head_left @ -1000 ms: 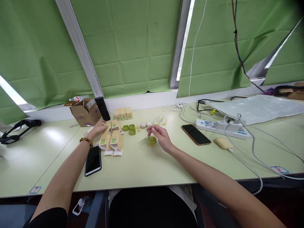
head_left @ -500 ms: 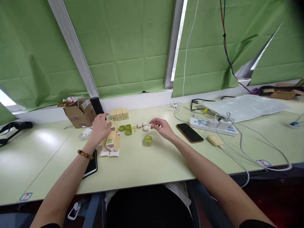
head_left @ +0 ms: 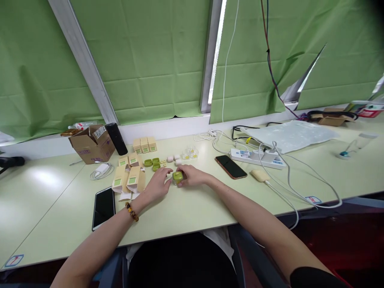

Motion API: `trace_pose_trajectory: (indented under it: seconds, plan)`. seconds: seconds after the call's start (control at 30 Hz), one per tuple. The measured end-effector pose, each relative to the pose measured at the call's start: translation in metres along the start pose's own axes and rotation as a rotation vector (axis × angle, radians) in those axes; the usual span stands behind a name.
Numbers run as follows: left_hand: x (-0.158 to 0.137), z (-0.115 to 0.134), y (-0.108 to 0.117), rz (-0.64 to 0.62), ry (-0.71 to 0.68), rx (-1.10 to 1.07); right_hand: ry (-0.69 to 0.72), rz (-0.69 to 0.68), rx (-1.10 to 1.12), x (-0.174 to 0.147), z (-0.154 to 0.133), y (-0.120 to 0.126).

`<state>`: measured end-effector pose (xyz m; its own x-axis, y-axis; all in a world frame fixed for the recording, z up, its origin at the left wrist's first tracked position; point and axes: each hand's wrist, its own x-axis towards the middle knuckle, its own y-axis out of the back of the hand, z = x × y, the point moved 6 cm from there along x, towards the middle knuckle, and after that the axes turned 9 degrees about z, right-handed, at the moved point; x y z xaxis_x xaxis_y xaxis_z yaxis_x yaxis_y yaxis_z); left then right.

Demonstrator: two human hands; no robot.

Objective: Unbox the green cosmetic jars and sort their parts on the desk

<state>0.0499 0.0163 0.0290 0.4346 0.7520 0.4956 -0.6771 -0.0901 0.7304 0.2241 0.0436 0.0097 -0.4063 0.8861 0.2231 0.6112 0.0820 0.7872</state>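
Observation:
A small clear square container with a green lid [head_left: 177, 176] stands on the table in front of me. My right hand [head_left: 193, 176] has its fingers and thumb closed around its right side. Just left of it, my left hand [head_left: 157, 186] is open, with fingers and thumb curved apart towards the container. Beyond my left hand lie several green square lids [head_left: 156, 167] and small yellowish pieces [head_left: 163, 163]. Several pale pink rolls [head_left: 170, 159] lie behind the container, with clear cups [head_left: 192, 153] beside them. Small open cardboard boxes [head_left: 133, 179] lie left of my left hand.
Three small boxes [head_left: 144, 145] stand at the back, near a black cylinder [head_left: 116, 138] and a brown carton [head_left: 93, 145]. A tablet-like device [head_left: 103, 208] lies front left. Rightward are a phone [head_left: 231, 166], a power strip [head_left: 258, 158], a yellow case [head_left: 260, 175] and loose cables.
My left hand has come from the boxes to beside the green-lidded container. My right hand has moved down and left onto that container. Clear cups now show behind the rolls. The view has shifted.

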Motion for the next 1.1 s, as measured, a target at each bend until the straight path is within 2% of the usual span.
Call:
trace_pose_trajectory:
  seconds: [0.17, 0.3, 0.5, 0.6, 0.73, 0.9, 1.0, 1.1]
  plan:
    - [-0.001, -0.012, 0.014, 0.151, 0.054, -0.132, 0.026, 0.169, 0.404, 0.003, -0.005, -0.007]
    - [0.0, -0.021, 0.015, 0.223, 0.139, -0.268, 0.041, 0.24, 0.538, 0.002, -0.014, -0.007]
    - [-0.002, -0.019, 0.007, 0.2, 0.205, -0.493, 0.025, 0.336, 0.689, 0.001, -0.017, -0.005]
    - [-0.003, -0.015, 0.011, 0.291, 0.213, -0.508, -0.017, 0.373, 0.895, 0.001, -0.019, -0.009]
    - [-0.009, -0.004, 0.023, 0.462, 0.089, -0.376, -0.025, 0.398, 1.088, -0.001, -0.034, -0.016]
    - [-0.017, 0.018, 0.026, 0.506, -0.147, -0.165, -0.057, 0.356, 1.223, -0.008, -0.046, -0.018]
    - [-0.024, 0.029, 0.028, 0.527, -0.275, -0.137, -0.064, 0.255, 1.332, -0.011, -0.046, -0.006]
    - [-0.03, 0.035, 0.034, 0.585, -0.321, -0.157, -0.029, 0.182, 1.413, -0.015, -0.046, 0.018]
